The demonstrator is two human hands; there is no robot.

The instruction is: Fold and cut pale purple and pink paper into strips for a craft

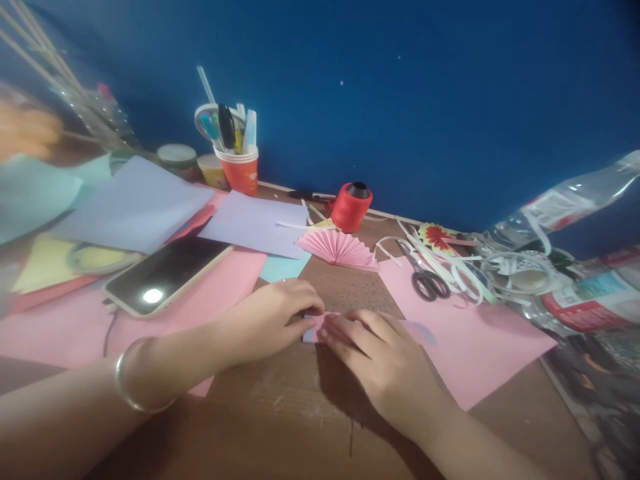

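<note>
A narrow folded strip of pink and lilac paper lies low over the brown table in front of me. At its left end, my left hand pinches it between thumb and bent fingers. My right hand is closed over its middle and right part, fingertips pressed on it and hiding much of it. Just beyond the hands sits a pink pleated paper fan. Behind that fan stands a red spool of thread.
Left are a phone, lilac sheets and a red cup of pens. Right are a pink sheet, black scissors, white paper strips, a tape roll and plastic bottles. A blue wall rises behind.
</note>
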